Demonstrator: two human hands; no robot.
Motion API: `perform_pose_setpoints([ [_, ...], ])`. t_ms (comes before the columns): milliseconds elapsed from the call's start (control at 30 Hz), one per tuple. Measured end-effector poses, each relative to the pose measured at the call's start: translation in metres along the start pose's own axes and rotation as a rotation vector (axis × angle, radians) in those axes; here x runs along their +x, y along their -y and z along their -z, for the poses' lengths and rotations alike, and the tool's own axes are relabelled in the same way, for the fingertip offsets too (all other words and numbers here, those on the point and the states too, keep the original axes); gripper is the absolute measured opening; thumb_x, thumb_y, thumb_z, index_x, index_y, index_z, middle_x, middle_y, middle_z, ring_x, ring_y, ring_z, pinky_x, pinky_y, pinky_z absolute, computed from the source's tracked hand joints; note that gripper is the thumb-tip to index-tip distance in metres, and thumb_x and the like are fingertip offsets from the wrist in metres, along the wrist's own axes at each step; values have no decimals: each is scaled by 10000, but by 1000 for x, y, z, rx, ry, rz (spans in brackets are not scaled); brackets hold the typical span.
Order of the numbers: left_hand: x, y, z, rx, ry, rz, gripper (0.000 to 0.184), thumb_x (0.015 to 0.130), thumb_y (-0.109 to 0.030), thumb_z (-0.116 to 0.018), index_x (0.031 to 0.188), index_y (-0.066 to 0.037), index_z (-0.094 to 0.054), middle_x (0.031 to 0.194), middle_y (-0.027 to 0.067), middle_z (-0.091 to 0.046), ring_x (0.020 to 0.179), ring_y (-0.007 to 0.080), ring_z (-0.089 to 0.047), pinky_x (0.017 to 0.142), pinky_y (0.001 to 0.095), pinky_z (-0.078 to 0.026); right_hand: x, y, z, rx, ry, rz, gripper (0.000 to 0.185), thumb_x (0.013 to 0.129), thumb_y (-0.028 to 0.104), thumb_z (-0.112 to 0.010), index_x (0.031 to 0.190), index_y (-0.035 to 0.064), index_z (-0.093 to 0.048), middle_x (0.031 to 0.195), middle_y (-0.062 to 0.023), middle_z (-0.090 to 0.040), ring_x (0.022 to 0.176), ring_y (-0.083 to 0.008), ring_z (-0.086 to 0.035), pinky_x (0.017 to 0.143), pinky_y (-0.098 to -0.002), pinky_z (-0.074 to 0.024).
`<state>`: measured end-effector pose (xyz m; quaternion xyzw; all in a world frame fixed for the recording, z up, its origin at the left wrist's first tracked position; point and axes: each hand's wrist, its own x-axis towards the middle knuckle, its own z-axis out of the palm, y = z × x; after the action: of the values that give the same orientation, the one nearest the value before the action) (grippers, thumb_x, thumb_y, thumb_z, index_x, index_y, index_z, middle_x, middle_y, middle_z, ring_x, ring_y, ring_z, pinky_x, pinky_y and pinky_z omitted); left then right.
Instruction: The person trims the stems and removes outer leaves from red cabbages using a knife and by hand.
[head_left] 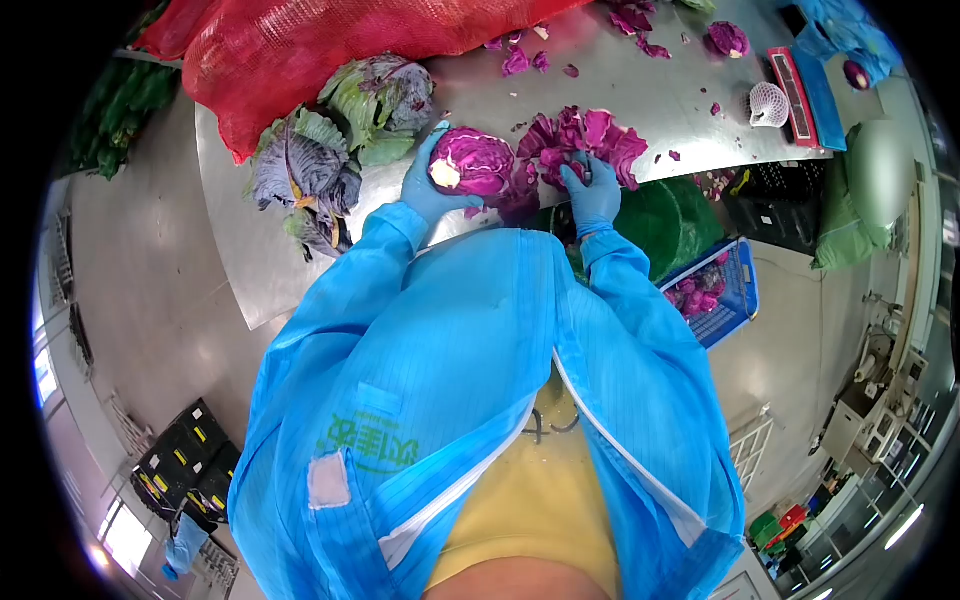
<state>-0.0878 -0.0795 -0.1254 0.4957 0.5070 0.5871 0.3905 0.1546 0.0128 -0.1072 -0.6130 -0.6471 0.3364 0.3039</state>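
Observation:
My left hand (427,186), in a blue glove, is wrapped round the left side of a trimmed red cabbage (474,160). The cabbage's pale cut stem faces the lower left. My right hand (594,193), gloved too, has its fingers closed at the front of a pile of loose red cabbage leaves (625,150); leaves show at its fingertips, which are partly hidden. Left of the held cabbage stand untrimmed cabbages with green and purple outer leaves, one at the back (378,105) and one nearer me (305,175).
A red mesh sack (290,70) lies along the back of the metal table (270,275). At the right are another red cabbage (728,39), a white foam net (768,105) and a red-and-blue box (800,100). Below the edge stand a green sack (680,225) and blue crate (740,290).

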Motion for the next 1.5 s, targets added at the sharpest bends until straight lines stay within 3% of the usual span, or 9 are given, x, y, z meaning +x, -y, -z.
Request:
perform_pose_setpoints([
  [67,1,-3,0,15,-1,15,1151,421,-263,-910,1355,-77,-264,1402,132,-307,1267,262,-360,1052,379,-326,-2,25,4,-139,0,131,346,768,279,-676,1066,116,-612,1013,-103,-552,732,-227,-599,678,-324,-489],
  [167,1,-9,-1,-59,22,82,1155,413,-261,-912,1355,-76,-270,1409,131,-300,1267,260,-361,1052,380,-325,8,11,-32,371,142,87,348,785,287,-667,1037,52,-617,867,-82,-596,729,-161,-592,671,-291,-475],
  [433,-2,-24,5,385,73,45,1201,434,-104,-888,1400,-78,-173,1289,126,-409,1190,234,-439,1005,378,-398,33,49,-32,413,772,-272,279,790,298,-663,941,65,-656,736,-19,-599,569,-98,-522,509,-256,-441],
  [500,-9,-42,-9,-152,-8,117,1256,456,-100,-882,1416,-104,-71,1301,136,-385,1187,239,-440,1002,378,-399,34,49,-32,366,767,-219,286,789,300,-661,944,60,-655,723,-26,-600,571,-102,-532,507,-262,-448],
  [833,-8,-41,-12,202,-72,191,1111,492,-142,-874,1355,-66,-177,1261,143,-423,1143,239,-478,968,341,-429,16,43,-35,-151,487,347,216,752,224,-623,903,72,-646,749,-95,-638,647,-202,-624,622,-313,-496],
  [1200,-11,-42,-20,-261,-220,412,796,635,-85,-786,1276,-32,-316,1185,156,-486,1078,266,-514,922,375,-450,8,17,-16,232,-60,43,358,753,200,-671,1089,92,-610,970,-101,-646,878,-198,-621,754,-298,-488],
  [1300,-8,-46,-26,-594,-223,500,666,710,-50,-716,1249,-2,-326,1168,159,-494,1045,286,-535,876,399,-472,3,30,-8,102,-1,497,611,694,313,-745,1231,124,-524,1132,-130,-558,978,-222,-572,785,-303,-476],
  [1400,-6,-43,-26,-672,-235,569,628,735,-112,-702,1237,6,-345,1160,163,-500,1029,273,-543,863,385,-476,-15,66,-1,167,348,409,982,531,539,-787,1352,178,-386,1154,-134,-451,972,-252,-532,803,-334,-470],
  [1500,-5,-34,-21,-683,-173,599,578,761,-153,-677,1226,3,-370,1134,166,-517,1013,258,-552,840,376,-479,-15,64,-5,65,379,498,797,602,513,-749,1281,188,-488,1118,-119,-469,917,-254,-551,776,-329,-475],
])
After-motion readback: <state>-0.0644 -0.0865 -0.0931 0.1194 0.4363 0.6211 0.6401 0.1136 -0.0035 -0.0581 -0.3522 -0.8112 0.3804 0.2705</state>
